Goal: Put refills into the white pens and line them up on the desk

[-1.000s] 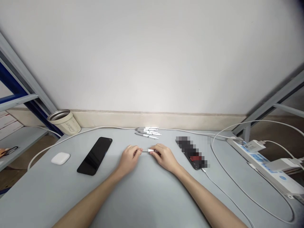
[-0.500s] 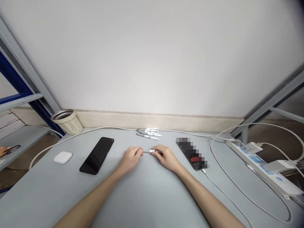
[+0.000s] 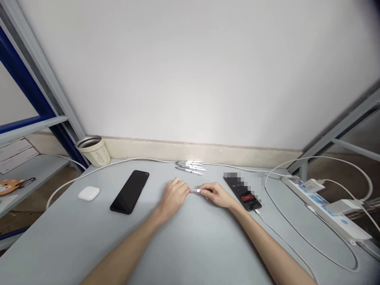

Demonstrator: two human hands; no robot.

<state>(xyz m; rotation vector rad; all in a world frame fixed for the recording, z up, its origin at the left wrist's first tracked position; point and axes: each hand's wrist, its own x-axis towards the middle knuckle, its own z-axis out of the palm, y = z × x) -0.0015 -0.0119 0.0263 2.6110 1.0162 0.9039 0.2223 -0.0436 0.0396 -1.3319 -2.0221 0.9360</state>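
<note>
A small white cylindrical piece [image 3: 196, 190] sits pinched in the closed fingers [image 3: 205, 190] of the right hand [image 3: 217, 195], mid-table; the left hand [image 3: 173, 196] curls just beside it, its grip unclear. Pens [image 3: 190, 167] lie bunched at twelve o'clock, a black smartphone [image 3: 130, 192] at nine, a cabled phone [image 3: 242, 194] at three, all on the grey table [image 3: 190, 245], before a white wall [image 3: 190, 71].
</note>
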